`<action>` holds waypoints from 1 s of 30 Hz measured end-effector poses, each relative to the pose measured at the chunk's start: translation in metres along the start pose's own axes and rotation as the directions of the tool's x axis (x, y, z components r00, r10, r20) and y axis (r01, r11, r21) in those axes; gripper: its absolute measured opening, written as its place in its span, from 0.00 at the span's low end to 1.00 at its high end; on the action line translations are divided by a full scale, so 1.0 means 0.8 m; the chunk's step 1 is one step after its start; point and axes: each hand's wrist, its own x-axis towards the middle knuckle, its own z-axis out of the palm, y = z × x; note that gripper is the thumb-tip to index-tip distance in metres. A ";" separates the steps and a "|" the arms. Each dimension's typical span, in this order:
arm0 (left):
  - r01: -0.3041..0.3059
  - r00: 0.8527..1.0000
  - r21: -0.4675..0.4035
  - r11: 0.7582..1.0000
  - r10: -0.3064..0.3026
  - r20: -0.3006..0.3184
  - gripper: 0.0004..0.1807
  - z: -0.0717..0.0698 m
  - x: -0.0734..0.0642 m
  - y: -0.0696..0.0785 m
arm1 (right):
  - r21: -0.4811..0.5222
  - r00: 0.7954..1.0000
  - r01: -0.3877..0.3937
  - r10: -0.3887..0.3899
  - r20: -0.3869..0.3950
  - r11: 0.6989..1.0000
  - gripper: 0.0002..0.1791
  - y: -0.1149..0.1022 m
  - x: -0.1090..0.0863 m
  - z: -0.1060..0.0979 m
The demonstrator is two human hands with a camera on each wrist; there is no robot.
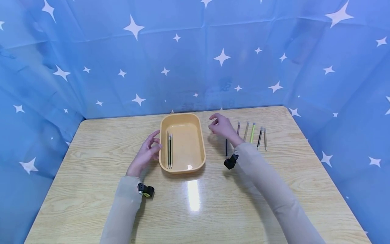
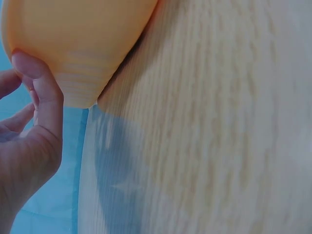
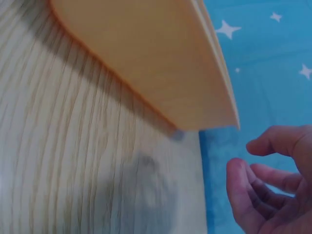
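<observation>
Falls, apparently, between transfers: grasps nothing with the right hand (image 1: 222, 126), beside the right edge of the tray (image 1: 187, 145); rests the unclenched left hand (image 1: 146, 152) against the left. Shows 3 pencils (image 1: 169, 150) inside along the tray's left edge, 6 loose pencils (image 1: 252, 133) toward the right edge of the table (image 1: 91, 169); probably calls next for lifting 1. Partly hides some behind the right arm (image 1: 268, 183).
</observation>
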 end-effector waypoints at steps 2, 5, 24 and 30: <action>0.001 1.000 0.003 1.000 -0.001 0.001 0.35 0.000 0.000 0.000 | -0.010 1.000 0.018 -0.018 -0.012 1.000 0.17 -0.007 0.001 0.004; -0.001 1.000 0.003 1.000 0.001 0.005 0.35 -0.001 0.000 0.000 | -0.028 0.999 0.044 -0.045 -0.030 0.999 0.17 -0.016 0.003 0.010; 0.024 1.000 0.007 1.000 -0.025 0.019 0.35 0.002 -0.003 0.014 | -0.032 0.989 0.129 -0.126 0.074 0.991 0.14 -0.082 0.023 0.055; 0.022 1.000 0.011 1.000 -0.022 0.012 0.34 0.001 -0.002 0.010 | -0.008 0.981 0.129 -0.126 0.145 0.992 0.13 -0.086 0.036 0.078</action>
